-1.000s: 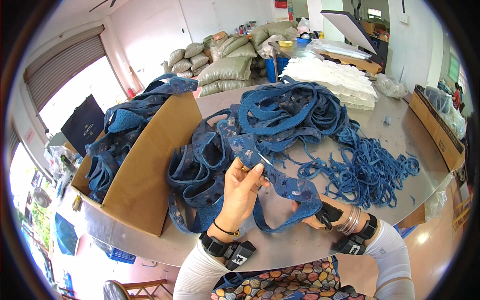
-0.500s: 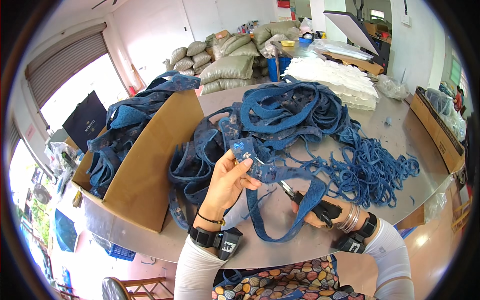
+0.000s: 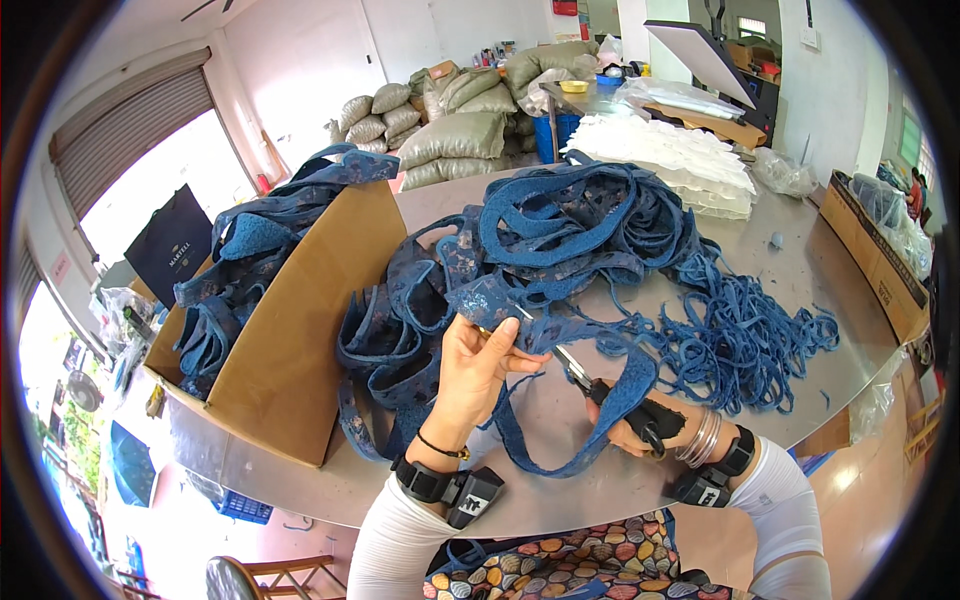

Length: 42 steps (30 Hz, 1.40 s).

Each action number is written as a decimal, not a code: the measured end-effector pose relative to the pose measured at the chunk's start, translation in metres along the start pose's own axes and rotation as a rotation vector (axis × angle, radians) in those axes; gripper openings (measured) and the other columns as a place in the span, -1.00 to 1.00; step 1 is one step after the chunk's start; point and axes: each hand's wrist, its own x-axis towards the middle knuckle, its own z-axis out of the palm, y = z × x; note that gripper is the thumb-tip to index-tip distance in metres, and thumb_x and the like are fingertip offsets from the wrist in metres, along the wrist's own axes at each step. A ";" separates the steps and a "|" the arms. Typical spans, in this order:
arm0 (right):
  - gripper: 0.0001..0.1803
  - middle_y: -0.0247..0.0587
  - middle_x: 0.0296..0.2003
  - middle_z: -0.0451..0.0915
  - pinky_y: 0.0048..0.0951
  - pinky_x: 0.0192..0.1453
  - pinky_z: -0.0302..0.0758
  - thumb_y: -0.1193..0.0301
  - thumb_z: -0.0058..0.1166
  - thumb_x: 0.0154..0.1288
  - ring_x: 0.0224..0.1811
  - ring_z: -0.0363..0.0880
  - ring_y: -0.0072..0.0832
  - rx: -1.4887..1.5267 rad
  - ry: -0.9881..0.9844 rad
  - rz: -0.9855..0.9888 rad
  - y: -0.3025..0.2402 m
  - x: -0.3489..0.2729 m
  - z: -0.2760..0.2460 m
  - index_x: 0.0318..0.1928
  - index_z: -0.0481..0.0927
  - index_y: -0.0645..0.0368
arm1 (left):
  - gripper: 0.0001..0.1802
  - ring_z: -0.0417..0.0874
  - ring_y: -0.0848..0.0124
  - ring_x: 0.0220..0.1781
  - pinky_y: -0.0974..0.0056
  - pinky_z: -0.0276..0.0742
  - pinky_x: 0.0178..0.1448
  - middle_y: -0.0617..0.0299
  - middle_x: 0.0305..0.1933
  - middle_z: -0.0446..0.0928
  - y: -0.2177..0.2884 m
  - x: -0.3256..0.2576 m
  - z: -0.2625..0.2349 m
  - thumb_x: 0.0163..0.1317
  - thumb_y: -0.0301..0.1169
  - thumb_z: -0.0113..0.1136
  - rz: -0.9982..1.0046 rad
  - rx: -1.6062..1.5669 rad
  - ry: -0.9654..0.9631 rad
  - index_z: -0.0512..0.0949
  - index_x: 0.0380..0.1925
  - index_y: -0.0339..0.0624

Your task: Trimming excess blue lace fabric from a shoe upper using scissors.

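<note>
A stack of white, layered material (image 3: 660, 150) lies toward the far right corner of the surface (image 3: 570, 500), beside a crumpled clear plastic bag (image 3: 785, 172). A long cardboard carton (image 3: 872, 262) lines the right edge. Beyond the far edge, grey-green sacks (image 3: 455, 140) are heaped.

A: From where I stand, where's passage?
B: Bare grey metal tabletop (image 3: 580, 505), near edge.
A: Left?
B: Tall brown cardboard box (image 3: 310, 330) in the way.
A: Ahead?
B: Heaped broad blue fabric strips (image 3: 650, 220).
A: Right?
B: Tangled thin blue strips (image 3: 735, 345); bare metal beyond them.
</note>
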 end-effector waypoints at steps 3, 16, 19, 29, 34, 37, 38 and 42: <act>-0.61 -0.48 -0.71 0.37 -0.60 -0.68 0.17 0.02 0.10 0.22 -0.72 0.31 -0.68 -0.041 -0.027 0.028 0.000 0.000 -0.004 -0.34 0.45 0.11 | -0.75 0.68 0.27 -0.43 0.25 0.71 -0.36 0.05 -0.19 0.53 -0.003 0.001 -0.003 0.25 -0.52 0.05 -0.014 0.001 -0.018 0.30 -0.11 -0.34; -0.76 -0.28 -0.56 0.51 -0.62 -0.67 0.36 0.29 -0.01 0.28 -0.72 0.44 -0.56 -0.079 0.029 -0.235 -0.019 0.014 0.010 -0.19 0.45 0.21 | -0.76 0.65 0.33 -0.51 0.35 0.61 -0.51 0.13 -0.32 0.53 -0.012 -0.004 0.004 0.24 -0.50 0.11 -0.027 0.029 -0.056 0.34 -0.14 -0.30; -0.73 -0.31 -0.67 0.45 -0.67 -0.79 0.24 0.22 -0.07 0.33 -0.83 0.34 -0.61 0.298 -0.039 -0.078 0.004 0.013 0.002 -0.25 0.42 0.21 | -0.78 0.57 0.46 -0.54 0.42 0.48 -0.56 0.23 -0.37 0.52 -0.013 -0.004 0.010 0.22 -0.47 0.14 -0.031 0.014 -0.038 0.39 -0.15 -0.21; -0.38 -0.32 -0.71 0.43 -0.61 -0.62 0.34 -0.14 -0.42 0.35 -0.74 0.42 -0.57 -0.160 0.145 -0.191 0.000 0.014 -0.003 -0.25 0.39 0.21 | -0.43 0.46 0.57 -0.48 0.43 0.41 -0.48 0.29 -0.16 0.46 -0.001 -0.003 0.004 0.23 -0.55 0.08 0.024 0.058 -0.028 0.17 0.22 -0.06; -0.19 -0.30 -0.71 0.40 -0.61 -0.70 0.27 -0.35 -0.49 0.20 -0.78 0.36 -0.57 -0.134 0.526 -0.302 -0.004 0.015 -0.013 -0.20 0.37 0.22 | -0.39 0.49 0.50 -0.44 0.42 0.46 -0.48 0.21 -0.12 0.44 -0.002 0.002 -0.009 0.19 -0.54 0.13 0.066 0.173 -0.043 0.12 0.21 -0.10; 0.06 -0.26 -0.66 0.39 -0.63 -0.82 0.16 -0.61 -0.52 -0.16 -0.87 0.22 -0.61 0.188 0.760 -0.442 -0.008 0.023 -0.021 -0.18 0.27 0.21 | -0.45 0.50 0.49 -0.45 0.43 0.47 -0.49 0.21 -0.19 0.45 -0.001 0.003 -0.012 0.18 -0.53 0.15 0.078 0.170 -0.029 0.16 0.15 -0.15; 0.07 -0.23 -0.62 0.41 -0.64 -0.82 0.14 -0.62 -0.53 -0.18 -0.87 0.20 -0.61 0.228 0.702 -0.524 -0.011 0.023 -0.024 -0.17 0.26 0.21 | -0.45 0.50 0.49 -0.45 0.43 0.47 -0.49 0.21 -0.20 0.45 0.000 0.003 -0.013 0.18 -0.53 0.15 0.076 0.168 -0.027 0.17 0.14 -0.15; -0.03 -0.18 -0.53 0.45 -0.67 -0.78 0.16 -0.53 -0.55 -0.01 -0.83 0.23 -0.63 0.259 0.608 -0.550 -0.017 0.021 -0.026 -0.14 0.28 0.20 | -0.48 0.49 0.49 -0.47 0.43 0.46 -0.47 0.22 -0.23 0.45 -0.003 0.003 -0.011 0.17 -0.53 0.17 0.049 0.132 -0.045 0.21 0.10 -0.16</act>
